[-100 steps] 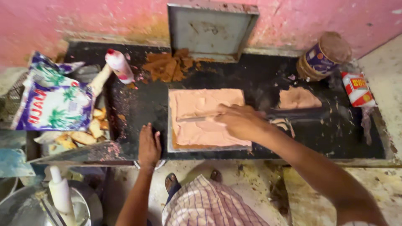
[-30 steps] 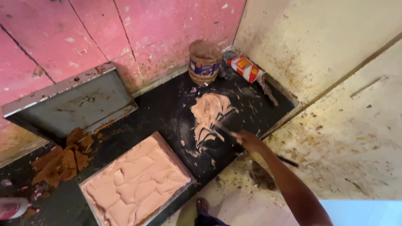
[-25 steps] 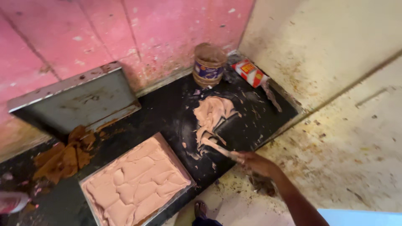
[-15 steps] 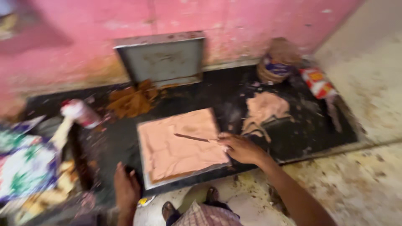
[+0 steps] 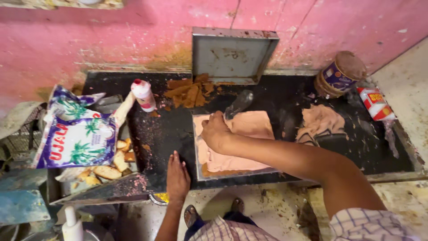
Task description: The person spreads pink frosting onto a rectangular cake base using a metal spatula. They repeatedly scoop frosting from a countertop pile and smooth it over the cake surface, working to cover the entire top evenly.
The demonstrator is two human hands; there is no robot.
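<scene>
A square metal tray (image 5: 196, 166) full of smooth pink-beige paste (image 5: 252, 127) lies on the black counter (image 5: 169, 129). My right hand (image 5: 215, 131) is over the tray's left part, shut on the handle of a flat metal spreader (image 5: 237, 105) whose blurred blade points up toward the back. My left hand (image 5: 178, 177) rests flat, fingers together, on the counter's front edge left of the tray. A loose heap of the same paste (image 5: 322, 122) lies on the counter to the right.
An empty metal tray (image 5: 232, 56) leans on the pink wall. Brown crumbled pieces (image 5: 189, 89) lie below it, beside a white bottle with a red cap (image 5: 143, 94). A round tin (image 5: 339, 73) and red-white packet (image 5: 373, 102) sit right; printed bags (image 5: 78, 134) and bread pieces (image 5: 111, 165) left.
The view swung from the right corner back to the tray. My right hand left the loose paste heap, came over the tray and lifted the spreader's blade. My left hand returned to the counter edge.
</scene>
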